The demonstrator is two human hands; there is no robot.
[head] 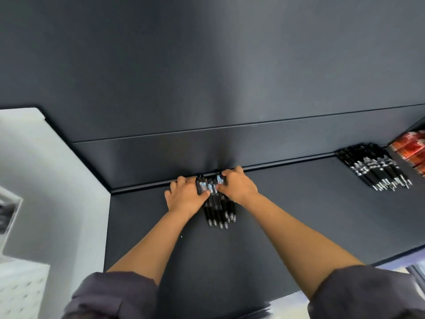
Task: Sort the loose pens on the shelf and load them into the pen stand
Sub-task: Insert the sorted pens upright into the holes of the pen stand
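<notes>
A bundle of several black pens [218,210] lies on the dark shelf [299,215], its tips pointing toward me and its far ends against the back ledge. My left hand [184,196] holds the bundle from the left, thumb across the barrels. My right hand [236,185] grips the upper end of the bundle from the right, fingers curled over the pens. A second pile of black pens [377,171] lies farther right on the shelf. No pen stand is in view.
Red packets [411,150] sit at the far right edge of the shelf. A dark back panel [207,88] rises behind the ledge. A white wall or unit [46,180] stands to the left, with a white pegboard-like surface [20,293] below it.
</notes>
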